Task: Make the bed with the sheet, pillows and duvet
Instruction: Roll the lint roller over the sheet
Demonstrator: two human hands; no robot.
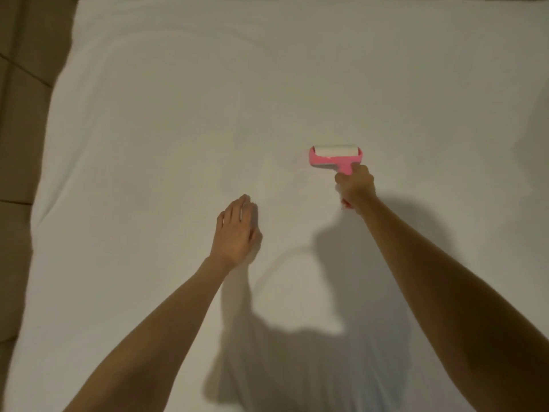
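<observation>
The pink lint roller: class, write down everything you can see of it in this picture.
The lint roller has a glossy pink plastic frame holding a white cylindrical roll, with a pink handle running back toward the person. The right hand is closed around the handle, hiding most of it; a pink tip shows below the fist. The roll lies crosswise on the white sheet, apparently touching it, right of centre.

White sheet [178, 114] over bed
</observation>
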